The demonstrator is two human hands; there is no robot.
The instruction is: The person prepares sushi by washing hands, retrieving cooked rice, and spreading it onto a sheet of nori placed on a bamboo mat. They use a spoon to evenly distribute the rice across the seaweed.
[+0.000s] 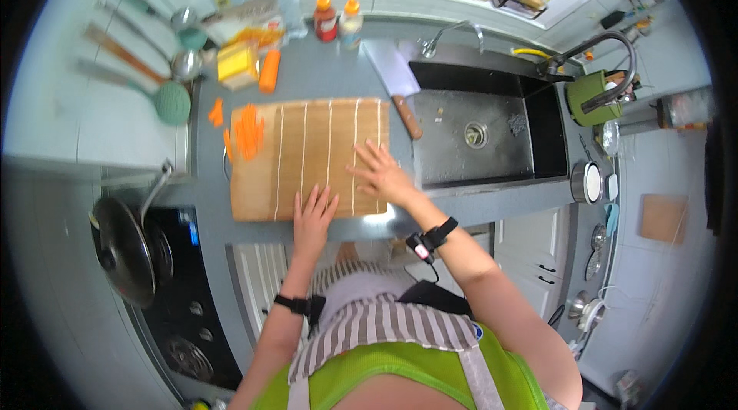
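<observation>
A bamboo rolling mat (317,139) with pale cross strings lies flat on a wooden cutting board (245,194). My left hand (312,220) rests at the mat's near edge, palm down with fingers apart. Over the mat's right side my right hand (380,176) spreads its fingers, holding nothing. Carrot strips (249,132) are piled on the board's left end, and a few carrot pieces (215,112) lie on the counter beside it. Right of the board is a cleaver (393,70) with a wooden handle, its blade pointing away from me.
Behind the board stand a carrot chunk (269,71), a yellow-topped block (237,64) and two squeeze bottles (326,18). A black sink (490,162) with a faucet (450,38) is on the right. At left, a lidded pan (124,251) sits on the cooktop (167,271). Utensils (173,101) hang at the left wall.
</observation>
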